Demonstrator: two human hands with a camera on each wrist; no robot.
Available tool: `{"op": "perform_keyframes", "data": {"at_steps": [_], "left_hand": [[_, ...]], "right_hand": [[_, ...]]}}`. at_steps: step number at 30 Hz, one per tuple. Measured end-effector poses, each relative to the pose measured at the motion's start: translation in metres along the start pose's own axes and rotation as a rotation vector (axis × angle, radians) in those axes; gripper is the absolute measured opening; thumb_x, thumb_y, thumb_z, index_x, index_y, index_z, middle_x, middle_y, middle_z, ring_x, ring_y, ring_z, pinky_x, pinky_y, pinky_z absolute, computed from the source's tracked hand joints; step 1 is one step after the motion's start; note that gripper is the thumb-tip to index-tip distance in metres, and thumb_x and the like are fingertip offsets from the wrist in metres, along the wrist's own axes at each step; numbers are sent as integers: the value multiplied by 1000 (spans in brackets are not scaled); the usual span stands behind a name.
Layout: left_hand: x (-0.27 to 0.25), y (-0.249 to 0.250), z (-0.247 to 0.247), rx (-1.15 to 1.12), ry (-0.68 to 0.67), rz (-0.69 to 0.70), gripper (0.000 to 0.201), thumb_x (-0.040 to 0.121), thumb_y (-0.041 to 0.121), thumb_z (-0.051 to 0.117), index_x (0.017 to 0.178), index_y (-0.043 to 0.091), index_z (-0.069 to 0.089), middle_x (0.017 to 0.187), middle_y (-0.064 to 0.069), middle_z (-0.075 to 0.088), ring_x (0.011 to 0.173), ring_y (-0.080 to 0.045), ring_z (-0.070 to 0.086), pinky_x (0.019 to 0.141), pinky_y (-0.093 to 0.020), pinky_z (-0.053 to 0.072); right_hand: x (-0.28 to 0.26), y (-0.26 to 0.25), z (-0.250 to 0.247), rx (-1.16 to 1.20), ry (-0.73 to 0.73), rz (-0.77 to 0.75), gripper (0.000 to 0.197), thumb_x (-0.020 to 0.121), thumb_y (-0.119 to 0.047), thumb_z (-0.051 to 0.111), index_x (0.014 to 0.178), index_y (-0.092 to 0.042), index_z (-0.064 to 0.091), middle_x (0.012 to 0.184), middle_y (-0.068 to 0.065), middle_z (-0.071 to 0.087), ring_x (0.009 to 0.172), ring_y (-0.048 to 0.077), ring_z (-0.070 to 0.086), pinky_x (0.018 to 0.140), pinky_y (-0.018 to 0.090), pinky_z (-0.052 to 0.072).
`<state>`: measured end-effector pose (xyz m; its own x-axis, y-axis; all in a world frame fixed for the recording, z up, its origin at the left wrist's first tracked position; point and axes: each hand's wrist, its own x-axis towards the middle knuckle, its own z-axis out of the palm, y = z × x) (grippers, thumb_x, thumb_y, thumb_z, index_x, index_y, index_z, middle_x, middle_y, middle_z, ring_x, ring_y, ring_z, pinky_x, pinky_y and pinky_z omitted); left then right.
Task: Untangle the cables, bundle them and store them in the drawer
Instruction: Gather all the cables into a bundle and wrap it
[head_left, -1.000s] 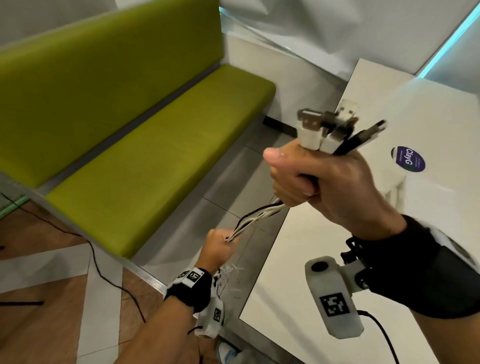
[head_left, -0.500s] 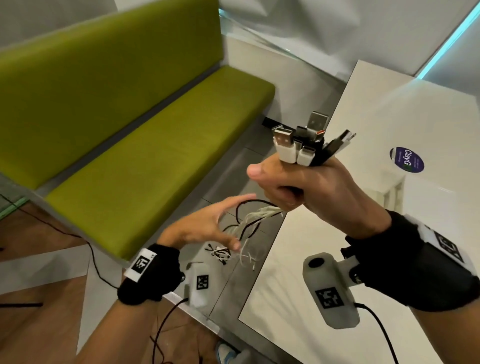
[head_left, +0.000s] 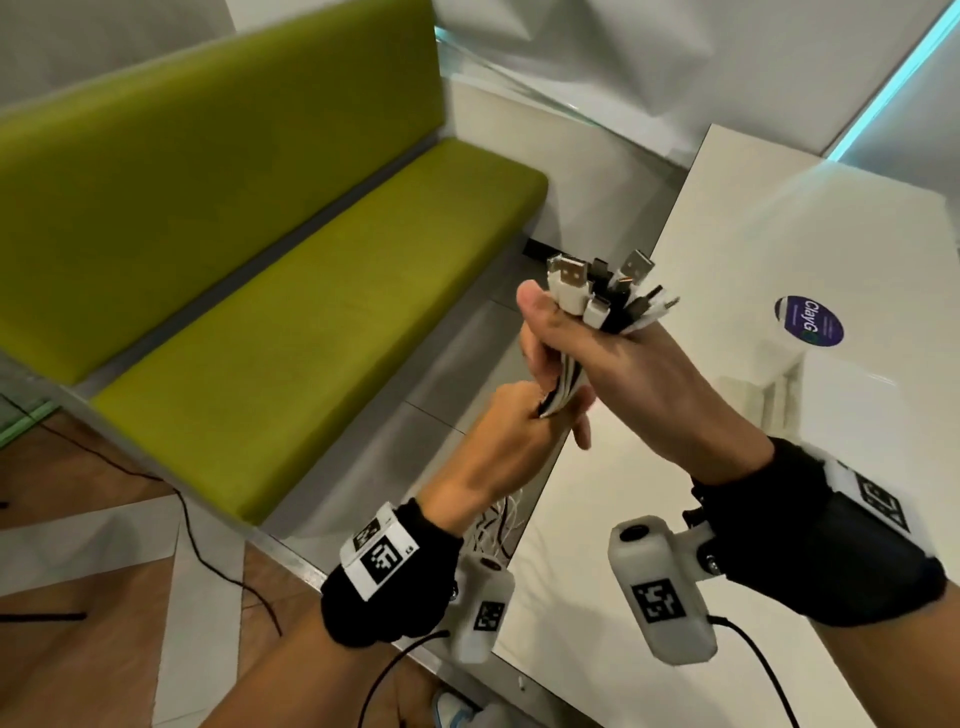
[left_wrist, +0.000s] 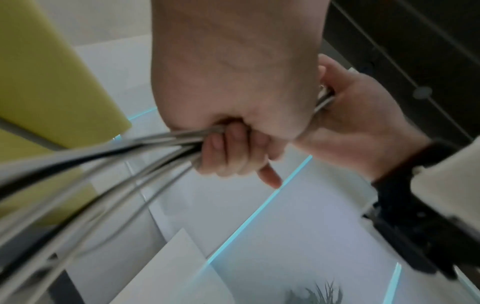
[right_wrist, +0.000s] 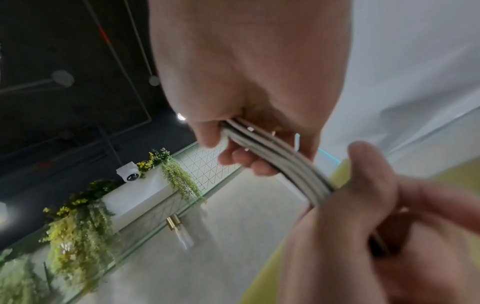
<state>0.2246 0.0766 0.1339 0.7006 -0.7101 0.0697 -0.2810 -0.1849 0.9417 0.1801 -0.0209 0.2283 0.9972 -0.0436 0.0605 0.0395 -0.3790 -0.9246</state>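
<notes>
Several white and black USB cables (head_left: 563, 387) are gathered side by side, their plugs (head_left: 597, 291) fanning out above my right hand (head_left: 613, 364), which grips the bunch in a fist just under the plugs. My left hand (head_left: 509, 441) is wrapped round the same strands directly below, touching the right hand. In the left wrist view the cables (left_wrist: 124, 148) stream out of my left hand (left_wrist: 228, 107) toward the camera, blurred. The right wrist view shows the flat band of cables (right_wrist: 275, 156) running from my right hand (right_wrist: 246, 127) into the left one. Loose ends (head_left: 498, 525) dangle below. No drawer is in view.
A white table (head_left: 779, 270) with a round purple sticker (head_left: 808, 320) lies under and to the right of my hands. A green bench (head_left: 291, 291) stands to the left across a strip of tiled floor. A thin black wire (head_left: 208, 545) trails over the wooden floor.
My left hand, open and away from the strands half a second ago, has come up and closed round the cables right under the right hand. The right hand has lowered a little.
</notes>
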Motion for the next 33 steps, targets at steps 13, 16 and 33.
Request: {"op": "perform_keyframes", "data": {"at_steps": [13,16,33], "left_hand": [[-6,-14,25,4,333,-18,33,90,21,48,66,-1,54,65,-23,57,60,-21,42,57,-52,44],[0,-26,20,-50,255,48,42,90,20,50,48,23,55,41,1,44,47,-8,31,44,-29,28],[-24,-181,9,174,254,-71,37,83,23,53,47,18,54,41,7,45,39,-3,40,42,-27,35]], "right_hand": [[5,2,31,117,351,-85,60,88,-14,69,36,-37,53,36,-20,41,42,-2,45,54,5,33],[12,4,33,118,321,0,58,95,-31,61,37,-31,51,35,-14,36,39,7,38,49,13,28],[-4,1,25,462,89,78,50,89,-40,57,48,-28,30,45,-13,22,37,8,18,46,26,16]]}}
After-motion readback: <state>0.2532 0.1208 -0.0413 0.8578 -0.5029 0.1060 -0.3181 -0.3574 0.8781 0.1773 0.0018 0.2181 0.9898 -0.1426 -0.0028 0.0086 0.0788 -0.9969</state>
